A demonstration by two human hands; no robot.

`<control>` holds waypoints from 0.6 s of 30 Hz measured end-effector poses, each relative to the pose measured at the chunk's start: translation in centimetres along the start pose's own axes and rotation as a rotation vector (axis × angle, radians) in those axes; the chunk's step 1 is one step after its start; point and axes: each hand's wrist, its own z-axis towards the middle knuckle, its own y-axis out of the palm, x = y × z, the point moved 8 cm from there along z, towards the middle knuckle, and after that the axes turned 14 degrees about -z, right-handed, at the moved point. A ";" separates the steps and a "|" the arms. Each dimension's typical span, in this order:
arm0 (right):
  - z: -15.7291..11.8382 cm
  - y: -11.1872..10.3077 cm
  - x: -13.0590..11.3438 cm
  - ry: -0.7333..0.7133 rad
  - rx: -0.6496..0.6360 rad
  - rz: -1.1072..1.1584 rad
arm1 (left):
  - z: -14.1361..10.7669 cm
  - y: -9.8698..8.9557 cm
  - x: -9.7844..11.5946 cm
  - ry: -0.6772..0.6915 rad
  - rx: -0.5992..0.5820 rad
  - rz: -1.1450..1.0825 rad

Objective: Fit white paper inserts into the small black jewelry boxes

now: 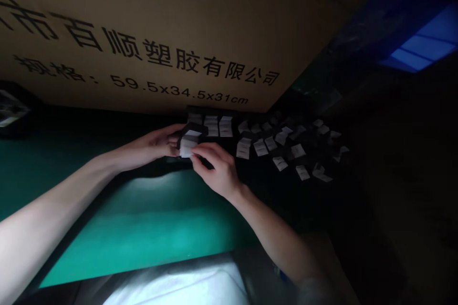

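My left hand (153, 145) curls around a small dark box (191, 133) near the middle of the view. A white paper piece (187, 147) sits against the box, and the fingertips of my right hand (214, 169) pinch its lower edge. Just beyond my hands lie several white paper slips (272, 145), scattered on a dark surface. Several more stand in neat rows (211, 126) directly behind the box. The exact shape of the box is partly hidden by my fingers and the dim light.
A large cardboard carton (143, 43) printed with black Chinese text and "59.5x34.5x31cm" fills the far side. A green work mat (143, 224) lies under my forearms. White fabric (179, 286) shows at the bottom edge, and a blue-lit panel (418, 43) glows at upper right.
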 end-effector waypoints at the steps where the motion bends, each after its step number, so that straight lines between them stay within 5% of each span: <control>1: 0.0 -0.1 -0.2 -0.020 0.012 0.003 | -0.1 0.1 0.0 -0.011 0.004 0.001; 18: 0.1 0.5 0.0 -0.032 -0.005 -0.137 | 0.5 -0.2 0.1 0.028 0.028 -0.022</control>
